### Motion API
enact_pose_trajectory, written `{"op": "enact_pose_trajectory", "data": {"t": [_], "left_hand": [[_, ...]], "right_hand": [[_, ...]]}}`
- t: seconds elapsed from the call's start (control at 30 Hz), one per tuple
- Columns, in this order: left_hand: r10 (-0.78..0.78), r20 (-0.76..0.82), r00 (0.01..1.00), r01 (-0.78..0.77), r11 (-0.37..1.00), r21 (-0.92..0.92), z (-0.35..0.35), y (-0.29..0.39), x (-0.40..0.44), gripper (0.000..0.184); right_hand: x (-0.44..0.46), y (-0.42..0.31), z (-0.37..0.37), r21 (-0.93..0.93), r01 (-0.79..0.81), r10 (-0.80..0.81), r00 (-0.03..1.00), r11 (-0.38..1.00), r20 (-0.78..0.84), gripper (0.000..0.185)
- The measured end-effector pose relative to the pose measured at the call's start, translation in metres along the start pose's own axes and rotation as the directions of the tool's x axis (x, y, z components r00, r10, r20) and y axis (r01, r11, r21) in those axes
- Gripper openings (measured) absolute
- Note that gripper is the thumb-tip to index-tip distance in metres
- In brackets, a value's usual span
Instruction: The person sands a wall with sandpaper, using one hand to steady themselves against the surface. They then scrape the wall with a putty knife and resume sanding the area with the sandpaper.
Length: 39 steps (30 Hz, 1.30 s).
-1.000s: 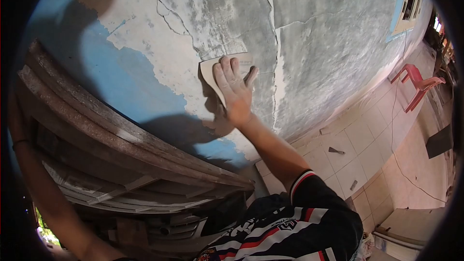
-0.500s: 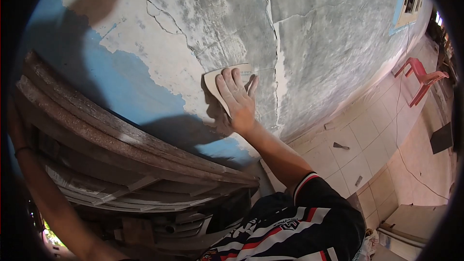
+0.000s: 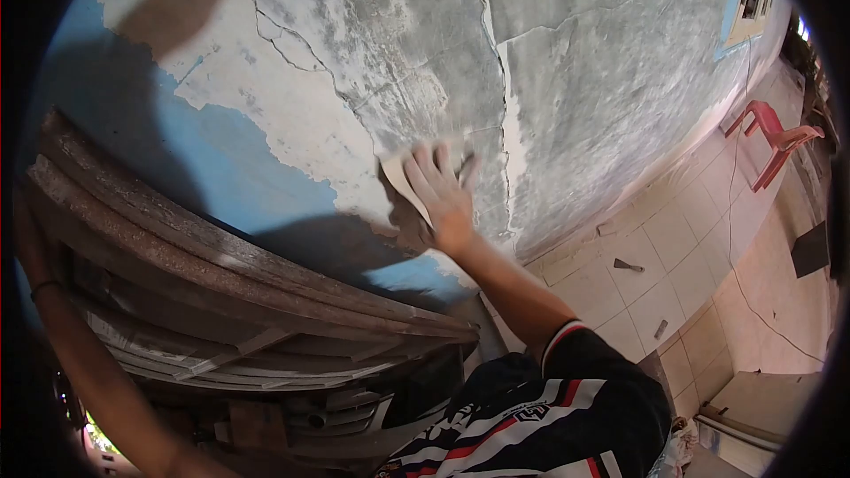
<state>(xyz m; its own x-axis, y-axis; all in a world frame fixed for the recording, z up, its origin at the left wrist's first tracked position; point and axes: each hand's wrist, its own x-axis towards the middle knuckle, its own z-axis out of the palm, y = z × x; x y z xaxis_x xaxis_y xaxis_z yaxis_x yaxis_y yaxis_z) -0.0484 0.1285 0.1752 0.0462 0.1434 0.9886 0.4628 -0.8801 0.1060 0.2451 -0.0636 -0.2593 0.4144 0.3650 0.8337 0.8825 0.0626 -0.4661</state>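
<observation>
Nearer than before, the right hand (image 3: 443, 190) lies open, fingers spread, over a pale sheet (image 3: 398, 174) against the cracked grey wall (image 3: 602, 97). Dim left hand (image 3: 29, 235): grip cannot be told. Far right, 1 red chair (image 3: 770, 127) stands on floor tiles (image 3: 651, 239).

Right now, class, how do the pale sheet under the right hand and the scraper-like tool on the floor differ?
The pale sheet is against the wall, while the scraper-like tool lies on the tiled floor. The sheet is partly covered by the right hand; the tool is uncovered. The sheet is light and somewhat blurred, whereas the tool has a dark blade and a clearer outline.
</observation>
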Motion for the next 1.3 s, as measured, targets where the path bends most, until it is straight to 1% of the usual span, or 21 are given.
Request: {"op": "enact_pose_trajectory", "data": {"t": [0.07,0.17,0.23,0.3,0.33,0.4,0.47,0.5,0.53,0.57,0.6,0.67,0.77,0.87,0.97,1.0,1.03,1.07,1.17,1.27,1.3], "left_hand": [[0.01,0.002,1.0,-0.01,1.0,0.006,0.001,0.004,-0.002,0.038],[0.025,0.015,1.0,-0.025,0.999,0.026,-0.001,0.007,-0.004,0.038],[-0.05,0.021,0.999,0.05,0.998,-0.031,0.002,0.003,0.0,0.038],[-0.103,0.085,0.991,0.077,0.961,0.264,-0.003,-0.018,0.017,0.035],[-0.131,0.152,0.98,0.024,0.829,0.559,-0.008,-0.04,0.045,0.033],[-0.006,0.253,0.967,-0.205,0.571,0.795,-0.01,-0.032,0.046,0.028],[0.329,0.341,0.88,-0.462,0.432,0.774,-0.001,0.022,0.01,0.023],[0.277,0.246,0.929,-0.369,0.637,0.677,0.001,0.019,0.011,0.021],[0.198,0.159,0.967,-0.254,0.803,0.539,0.002,0.013,0.013,0.019],[0.101,0.091,0.991,-0.128,0.92,0.371,0.001,0.01,0.013,0.018],[0.224,0.152,0.963,-0.271,0.816,0.51,-0.001,0.011,0.013,0.019],[0.417,0.334,0.845,-0.519,0.495,0.696,-0.002,0.015,0.013,0.019],[0.357,0.33,0.874,-0.47,0.441,0.765,-0.003,0.006,0.02,0.019],[0.331,0.32,0.888,-0.452,0.501,0.738,0.002,0.025,0.009,0.019],[0.367,0.295,0.882,-0.464,0.569,0.679,-0.001,0.013,0.014,0.022],[0.216,0.132,0.967,-0.253,0.794,0.553,0.004,0.026,0.006,0.025],[0.024,0.007,1.0,-0.025,0.933,0.359,0.015,0.053,-0.007,0.028],[-0.192,-0.061,0.979,0.198,0.973,0.119,0.022,0.068,-0.014,0.031],[-0.137,0.015,0.991,0.131,0.971,0.202,0.013,0.057,-0.008,0.039],[-0.049,0.032,0.998,0.043,0.982,0.183,0.011,0.046,-0.003,0.039],[-0.07,0.011,0.997,0.067,0.979,0.193,0.013,0.049,-0.004,0.037]], "right_hand": [[-0.065,0.018,0.019,-0.1,-0.058,0.065,0.996,0.993,0.059,0.054],[-0.067,0.02,0.019,-0.187,-0.065,0.083,0.992,0.98,0.092,0.058],[-0.041,0.009,0.009,-0.184,-0.067,0.077,0.996,0.981,0.049,0.06],[-0.002,-0.004,-0.001,-0.13,-0.046,0.043,0.999,0.991,-0.023,0.059],[0.011,-0.006,-0.008,-0.131,-0.02,0.016,0.999,0.991,-0.033,0.058],[0.026,-0.009,-0.014,-0.131,0.017,-0.025,0.998,0.991,-0.061,0.057],[-0.009,-0.003,-0.001,-0.151,-0.05,0.057,0.998,0.987,0.041,0.058],[-0.033,0.006,0.009,-0.168,-0.072,0.087,0.992,0.983,0.087,0.059],[-0.065,0.021,0.025,-0.215,-0.04,0.06,0.994,0.976,0.086,0.061],[-0.061,0.021,0.023,-0.194,-0.048,0.064,0.995,0.98,0.077,0.06],[-0.055,0.016,0.019,-0.171,-0.061,0.073,0.995,0.983,0.067,0.058],[-0.027,0.004,0.008,-0.132,-0.065,0.068,0.997,0.989,0.021,0.052],[0.041,-0.009,-0.014,-0.094,0.047,-0.058,0.99,0.994,-0.125,0.051],[0.017,-0.003,-0.005,-0.059,0.025,-0.03,0.996,0.998,-0.089,0.052],[-0.064,0.014,0.022,-0.16,-0.059,0.07,0.996,0.985,0.06,0.053],[-0.061,0.014,0.022,-0.179,-0.048,0.06,0.996,0.983,0.061,0.052],[-0.055,0.013,0.021,-0.197,-0.043,0.055,0.997,0.979,0.059,0.052],[-0.049,0.011,0.018,-0.217,-0.046,0.06,0.997,0.975,0.056,0.051],[0.017,-0.007,-0.007,-0.118,0.003,-0.013,0.996,0.993,-0.091,0.05],[0.032,-0.009,-0.012,-0.139,0.02,-0.037,0.992,0.99,-0.117,0.05],[0.015,-0.007,-0.006,-0.165,-0.02,0.013,0.999,0.986,-0.047,0.051]]}}
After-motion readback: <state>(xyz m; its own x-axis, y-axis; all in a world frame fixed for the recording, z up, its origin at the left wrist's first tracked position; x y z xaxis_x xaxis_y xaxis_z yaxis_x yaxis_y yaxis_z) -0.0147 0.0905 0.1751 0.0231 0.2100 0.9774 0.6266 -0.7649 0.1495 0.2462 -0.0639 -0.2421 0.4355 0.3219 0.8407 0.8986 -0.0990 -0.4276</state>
